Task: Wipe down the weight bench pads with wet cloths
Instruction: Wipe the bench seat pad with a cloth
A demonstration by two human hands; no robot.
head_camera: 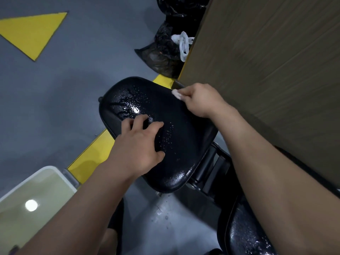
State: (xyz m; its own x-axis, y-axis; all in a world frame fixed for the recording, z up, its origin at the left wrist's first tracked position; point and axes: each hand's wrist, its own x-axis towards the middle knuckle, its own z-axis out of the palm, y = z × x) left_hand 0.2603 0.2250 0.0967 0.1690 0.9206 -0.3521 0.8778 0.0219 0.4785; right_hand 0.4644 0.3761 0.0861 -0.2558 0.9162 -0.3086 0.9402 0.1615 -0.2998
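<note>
At the far right rim of the black, rounded vinyl bench pad (pixel 184 144), the right hand (pixel 200 100) closes its grip tight round a small wad of white wet cloth (pixel 176 93), only a tip of which shows past the fingers. The left hand (pixel 136 144) lies on the pad's near left side, fingers spread and lightly bent, holding nothing and seemingly steadying it. Across the far left part of the pad sit beads and a pool of water (pixel 134 107), apart from the cloth. To do this pass well, the person should probably draw the cloth from the rim toward that wet patch in overlapping strokes, pressing it flat, and shift the left hand so the spot beneath it is wiped too. At the lower right a second black glossy pad (pixel 244 232) also looks wet.
</note>
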